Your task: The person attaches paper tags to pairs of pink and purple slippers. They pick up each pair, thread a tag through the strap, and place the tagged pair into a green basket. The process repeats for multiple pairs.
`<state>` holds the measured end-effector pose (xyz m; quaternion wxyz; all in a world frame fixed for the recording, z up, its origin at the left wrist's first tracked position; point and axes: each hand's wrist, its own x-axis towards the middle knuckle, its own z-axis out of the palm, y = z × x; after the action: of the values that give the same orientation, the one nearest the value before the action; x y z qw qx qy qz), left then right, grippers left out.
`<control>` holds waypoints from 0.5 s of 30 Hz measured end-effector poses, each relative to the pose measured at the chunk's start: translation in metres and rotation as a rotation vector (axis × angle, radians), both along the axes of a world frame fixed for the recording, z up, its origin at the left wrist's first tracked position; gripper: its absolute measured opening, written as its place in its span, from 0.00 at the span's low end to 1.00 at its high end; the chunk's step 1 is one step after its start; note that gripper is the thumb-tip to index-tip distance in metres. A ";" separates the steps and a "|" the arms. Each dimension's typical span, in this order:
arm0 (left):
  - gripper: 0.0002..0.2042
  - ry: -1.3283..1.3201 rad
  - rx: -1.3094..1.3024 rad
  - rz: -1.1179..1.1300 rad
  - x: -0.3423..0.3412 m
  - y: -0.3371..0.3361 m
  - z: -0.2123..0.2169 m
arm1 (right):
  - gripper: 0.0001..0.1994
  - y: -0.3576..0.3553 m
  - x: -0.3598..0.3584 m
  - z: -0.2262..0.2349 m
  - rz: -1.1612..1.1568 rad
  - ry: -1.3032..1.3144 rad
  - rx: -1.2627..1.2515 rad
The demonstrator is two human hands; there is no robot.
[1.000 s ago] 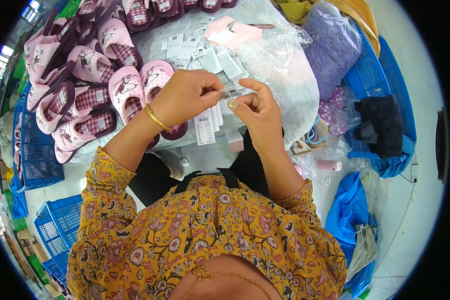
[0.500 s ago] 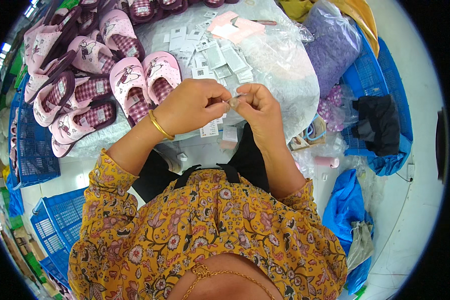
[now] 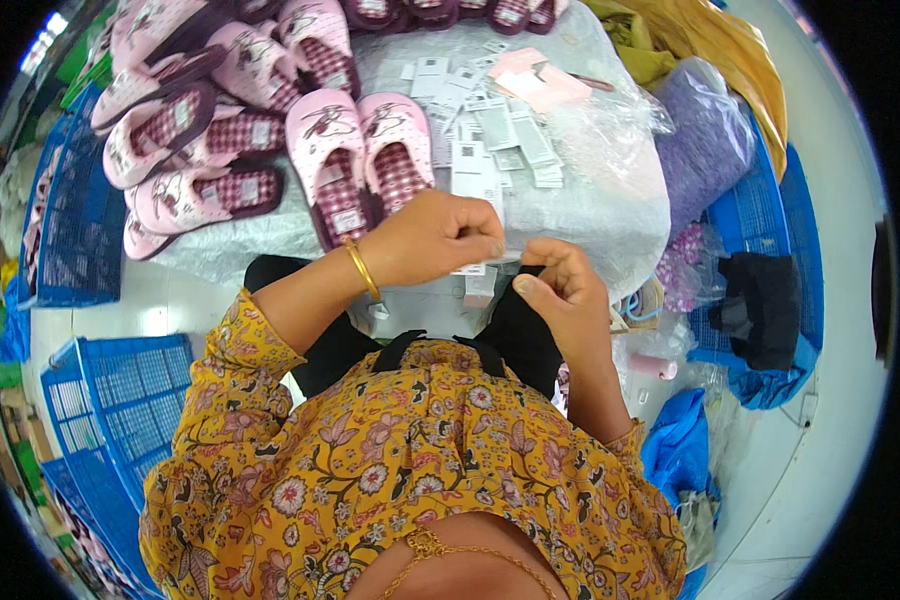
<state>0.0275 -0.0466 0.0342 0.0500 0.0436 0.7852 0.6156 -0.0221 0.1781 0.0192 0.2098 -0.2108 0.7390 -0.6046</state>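
Observation:
My left hand, with a gold bangle at the wrist, is closed in a pinch over the near edge of the covered table. Whatever its fingertips hold is too small to make out. To its right and slightly lower, my right hand also pinches, thumb against curled fingers, its contents hidden. The two hands are apart. White printed tags lie just beyond my left hand, and part of a pale tag shows below its fingers. Left of it stands a pair of pink slippers with checked purple insoles.
More pink slippers are heaped at the left of the table. Pink paper pieces and a dark slim tool lie at the back. A bag of purple material stands right. Blue crates flank me.
My hands have separated from a pinch where they met and come down nearer my body. The view has shifted, so the table and slippers appear higher and further right.

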 end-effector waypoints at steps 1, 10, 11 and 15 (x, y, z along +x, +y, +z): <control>0.05 0.002 -0.014 -0.010 0.005 0.001 -0.001 | 0.20 -0.002 0.002 0.003 -0.008 0.007 0.003; 0.04 0.047 -0.041 0.079 0.042 -0.008 -0.008 | 0.07 -0.032 0.022 -0.002 0.205 -0.195 0.024; 0.05 0.059 -0.068 0.081 0.046 -0.011 -0.009 | 0.06 -0.034 0.023 -0.005 0.223 -0.195 0.071; 0.05 0.183 -0.241 0.109 0.059 -0.023 -0.014 | 0.08 -0.047 0.027 -0.011 0.263 0.427 0.112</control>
<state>0.0862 -0.0695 0.0207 -0.0504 0.0505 0.8558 0.5123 0.0052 0.1309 0.0086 0.1372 -0.4160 0.7652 -0.4718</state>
